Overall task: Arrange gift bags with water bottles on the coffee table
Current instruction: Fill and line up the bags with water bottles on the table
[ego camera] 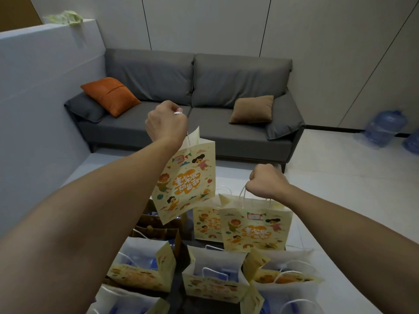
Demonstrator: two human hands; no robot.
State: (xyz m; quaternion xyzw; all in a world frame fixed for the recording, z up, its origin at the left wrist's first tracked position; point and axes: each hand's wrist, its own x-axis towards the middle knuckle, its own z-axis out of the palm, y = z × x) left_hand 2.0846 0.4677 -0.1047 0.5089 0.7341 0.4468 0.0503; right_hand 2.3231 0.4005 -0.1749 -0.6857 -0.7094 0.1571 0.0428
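With your left hand (166,123) and right hand (266,180) fingers curled round the handles, lower each gift bag (184,177) upright onto a free tabletop (181,252) spot.

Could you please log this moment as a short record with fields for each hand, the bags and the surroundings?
left hand: grips the white handle of a raised gift bag, which hangs tilted in the air
right hand: grips the handles of a lower gift bag
other bags: several stand open below, blue showing inside some
background: grey sofa, orange cushion, brown cushion
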